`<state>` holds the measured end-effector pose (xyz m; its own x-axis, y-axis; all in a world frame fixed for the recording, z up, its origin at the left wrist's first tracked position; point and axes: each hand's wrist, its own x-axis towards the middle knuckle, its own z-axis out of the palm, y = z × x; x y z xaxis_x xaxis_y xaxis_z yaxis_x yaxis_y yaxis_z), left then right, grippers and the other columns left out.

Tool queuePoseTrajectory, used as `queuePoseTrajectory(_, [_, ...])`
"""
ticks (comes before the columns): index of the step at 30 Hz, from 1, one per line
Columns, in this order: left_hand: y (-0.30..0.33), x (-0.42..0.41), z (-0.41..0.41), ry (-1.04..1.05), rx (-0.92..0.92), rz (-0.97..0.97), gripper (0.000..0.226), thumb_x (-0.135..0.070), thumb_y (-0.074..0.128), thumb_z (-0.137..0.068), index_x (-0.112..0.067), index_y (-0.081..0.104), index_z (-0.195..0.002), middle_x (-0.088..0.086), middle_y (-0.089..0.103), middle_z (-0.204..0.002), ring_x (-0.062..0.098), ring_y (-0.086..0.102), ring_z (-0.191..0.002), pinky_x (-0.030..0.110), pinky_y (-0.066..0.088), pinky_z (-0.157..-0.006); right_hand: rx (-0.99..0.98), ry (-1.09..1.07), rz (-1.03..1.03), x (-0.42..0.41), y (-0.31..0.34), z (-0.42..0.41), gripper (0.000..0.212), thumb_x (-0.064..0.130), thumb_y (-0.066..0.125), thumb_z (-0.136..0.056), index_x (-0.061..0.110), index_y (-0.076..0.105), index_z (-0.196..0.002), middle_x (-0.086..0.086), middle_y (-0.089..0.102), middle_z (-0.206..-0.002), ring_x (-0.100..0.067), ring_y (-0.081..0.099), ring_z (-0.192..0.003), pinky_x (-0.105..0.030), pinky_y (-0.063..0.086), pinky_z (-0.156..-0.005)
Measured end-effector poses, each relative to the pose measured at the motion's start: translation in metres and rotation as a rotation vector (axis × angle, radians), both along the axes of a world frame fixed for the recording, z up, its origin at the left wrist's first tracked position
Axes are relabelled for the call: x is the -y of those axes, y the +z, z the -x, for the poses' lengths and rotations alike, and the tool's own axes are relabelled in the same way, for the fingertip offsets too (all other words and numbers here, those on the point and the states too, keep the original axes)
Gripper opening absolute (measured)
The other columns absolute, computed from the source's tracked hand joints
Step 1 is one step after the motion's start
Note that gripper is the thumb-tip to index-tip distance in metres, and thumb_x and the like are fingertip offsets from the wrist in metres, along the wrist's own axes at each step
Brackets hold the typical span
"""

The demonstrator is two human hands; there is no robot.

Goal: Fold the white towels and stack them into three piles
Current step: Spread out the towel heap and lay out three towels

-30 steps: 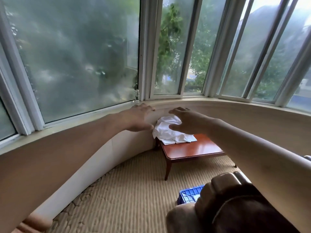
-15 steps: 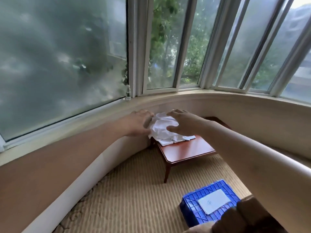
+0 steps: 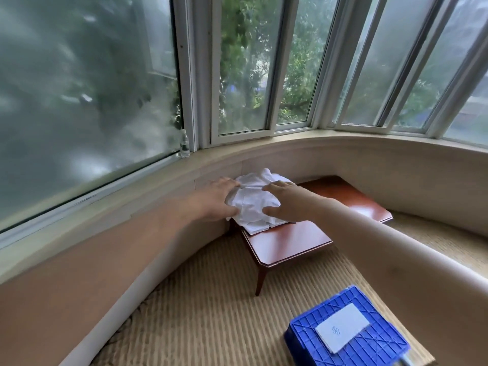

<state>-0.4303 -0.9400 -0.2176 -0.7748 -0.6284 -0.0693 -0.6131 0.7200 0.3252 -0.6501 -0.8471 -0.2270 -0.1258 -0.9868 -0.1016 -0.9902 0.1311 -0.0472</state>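
On the low reddish-brown wooden table (image 3: 295, 241) by the window, a crumpled white cloth towel (image 3: 254, 200) lies at the left end, left hand (image 3: 217, 199) and right hand (image 3: 286, 200) cupping its sides, fingers loosely curved (not clamped). Step: gathering it; next, spread flat before folding. Upturned blue plastic crate (image 3: 348, 331) near; nothing blocks.
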Motion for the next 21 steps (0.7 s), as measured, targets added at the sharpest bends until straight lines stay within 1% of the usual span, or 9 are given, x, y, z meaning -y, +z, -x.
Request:
queuePoseTrajectory(3, [-0.009,0.035,0.039,0.001,-0.013,-0.019,0.075,-0.044,0.064,-0.096,-0.024,0.028,-0.159,0.002,0.022,-0.166,0.021,0.022,-0.152,0.031,0.019,-0.12,0.019,-0.011,-0.015,0.035,-0.012,0.037,0.071,0.058,0.054,-0.097,0.03,0.03,-0.158,0.001,0.027,-0.166,-0.025,0.021,-0.153,-0.049,0.027,-0.121])
queuePoseTrajectory(8, [-0.036,0.097,0.097,0.044,-0.041,-0.117,0.076,-0.044,0.066,-0.095,-0.026,0.028,-0.158,0.001,0.02,-0.167,0.022,0.024,-0.152,0.039,0.024,-0.123,0.031,-0.049,-0.081,0.093,-0.032,0.098,0.071,0.054,0.055,-0.098,0.028,0.029,-0.159,0.004,0.023,-0.167,-0.023,0.017,-0.154,-0.049,0.028,-0.121])
queuePoseTrajectory(13, [-0.068,0.15,0.137,0.062,-0.015,-0.165,0.078,-0.042,0.067,-0.094,-0.025,0.028,-0.159,0.001,0.018,-0.168,0.022,0.021,-0.153,0.034,0.022,-0.122,0.012,-0.068,-0.162,0.139,-0.052,0.139,0.071,0.054,0.053,-0.099,0.029,0.027,-0.16,0.004,0.022,-0.167,-0.025,0.015,-0.155,-0.054,0.026,-0.121])
queuePoseTrajectory(15, [-0.078,0.172,0.155,0.061,-0.003,-0.178,0.078,-0.042,0.068,-0.093,-0.025,0.028,-0.159,0.0,0.018,-0.168,0.022,0.022,-0.152,0.035,0.025,-0.122,0.011,-0.071,-0.187,0.156,-0.061,0.155,0.072,0.054,0.053,-0.099,0.03,0.025,-0.16,0.005,0.021,-0.167,-0.025,0.017,-0.155,-0.056,0.025,-0.12])
queuePoseTrajectory(18, [-0.09,0.206,0.186,0.049,0.009,-0.204,0.079,-0.042,0.068,-0.093,-0.026,0.028,-0.159,-0.002,0.018,-0.167,0.023,0.025,-0.15,0.038,0.027,-0.121,0.02,-0.084,-0.206,0.181,-0.072,0.18,0.072,0.052,0.053,-0.099,0.028,0.025,-0.161,0.003,0.02,-0.168,-0.027,0.017,-0.155,-0.051,0.028,-0.121])
queuePoseTrajectory(21, [-0.105,0.242,0.226,0.002,0.033,-0.224,0.078,-0.043,0.066,-0.094,-0.026,0.027,-0.159,-0.001,0.017,-0.168,0.024,0.024,-0.151,0.039,0.027,-0.121,0.029,-0.1,-0.226,0.209,-0.084,0.211,0.071,0.05,0.054,-0.1,0.024,0.026,-0.16,0.001,0.022,-0.167,-0.026,0.017,-0.155,-0.047,0.026,-0.122])
